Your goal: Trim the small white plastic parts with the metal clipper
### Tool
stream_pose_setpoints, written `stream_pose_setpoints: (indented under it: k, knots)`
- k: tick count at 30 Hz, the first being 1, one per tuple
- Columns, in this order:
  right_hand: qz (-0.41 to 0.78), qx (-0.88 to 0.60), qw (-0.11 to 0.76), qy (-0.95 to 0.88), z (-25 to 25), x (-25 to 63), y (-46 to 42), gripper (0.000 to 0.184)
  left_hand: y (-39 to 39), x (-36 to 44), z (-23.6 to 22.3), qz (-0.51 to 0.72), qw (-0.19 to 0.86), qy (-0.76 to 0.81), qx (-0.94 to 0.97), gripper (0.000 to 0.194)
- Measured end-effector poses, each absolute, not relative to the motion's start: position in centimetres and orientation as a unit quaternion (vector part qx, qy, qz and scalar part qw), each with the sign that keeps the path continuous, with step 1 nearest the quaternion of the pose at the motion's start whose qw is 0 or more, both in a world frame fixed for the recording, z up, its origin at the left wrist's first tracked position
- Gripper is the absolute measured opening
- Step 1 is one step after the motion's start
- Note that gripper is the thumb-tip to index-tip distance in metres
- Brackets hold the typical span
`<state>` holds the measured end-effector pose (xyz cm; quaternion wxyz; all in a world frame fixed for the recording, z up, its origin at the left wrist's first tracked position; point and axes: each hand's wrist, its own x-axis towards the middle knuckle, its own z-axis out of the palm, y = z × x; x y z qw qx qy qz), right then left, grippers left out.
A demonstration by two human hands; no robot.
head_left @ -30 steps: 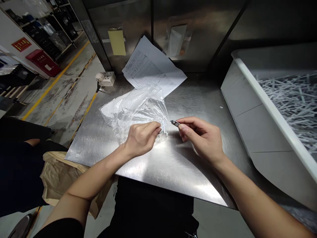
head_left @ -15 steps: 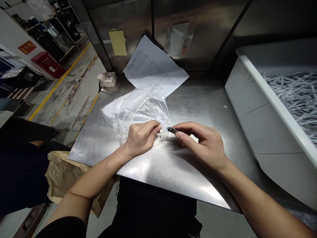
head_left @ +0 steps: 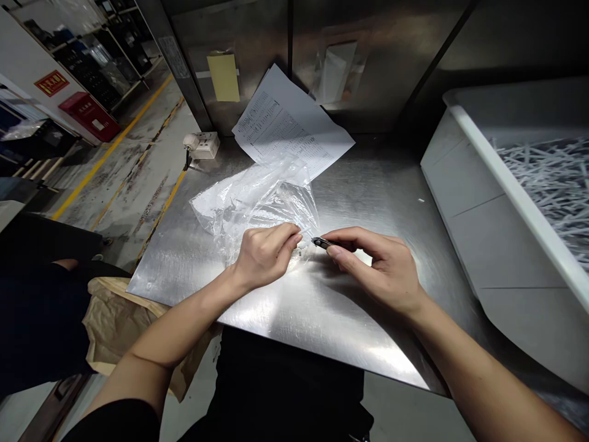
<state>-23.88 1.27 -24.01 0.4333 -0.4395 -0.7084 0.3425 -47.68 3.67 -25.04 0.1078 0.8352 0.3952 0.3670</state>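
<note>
Steel table (head_left: 294, 319) against metal wall panels (head_left: 257, 37), stained concrete floor (head_left: 133, 178) with yellow lines (head_left: 110, 147).

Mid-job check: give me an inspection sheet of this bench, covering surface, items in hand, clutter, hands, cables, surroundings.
Surface: steel table, bare and glossy with glare in front of the hands.
Items in hand: clear plastic bag lying crumpled on the table; small dark metal tool, its tip towards the bag's near edge.
Clutter: printed sheets leaning on the back wall; yellow note stuck on the wall.
Hands: left hand pinches the bag's near edge; right hand pinches the tool.
Cables: white socket box at the table's far left corner, lead dropping off the edge.
Surroundings: white bin of thin white strips on the right; brown paper sack below left; red cabinet across the aisle.
</note>
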Motion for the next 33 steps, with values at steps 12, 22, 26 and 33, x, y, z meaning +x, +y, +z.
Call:
stream_pose_setpoints:
  k: [12, 22, 26, 33]
  knots:
    - [0.532, -0.468, 0.408, -0.576, -24.4, -24.4, 1.6, 0.027, 3.5, -47.6, -25.9, 0.293, 0.040, 0.415, 0.860, 0.022]
    - [0.525, -0.471, 0.448, -0.549, -25.5, -23.9, 2.3, 0.029, 3.3, -47.4, -25.7, 0.262, 0.071, 0.440, 0.856, 0.021]
    - [0.470, -0.486, 0.505, -0.537, -25.8, -23.8, 2.7, 0.023, 3.3, -47.5, -25.2, 0.345, 0.063, 0.390, 0.851, 0.020]
    - [0.374, -0.541, 0.507, -0.558, -26.5, -23.9, 3.4, 0.028, 3.7, -47.4, -23.6, 0.514, -0.008, 0.256, 0.818, 0.006]
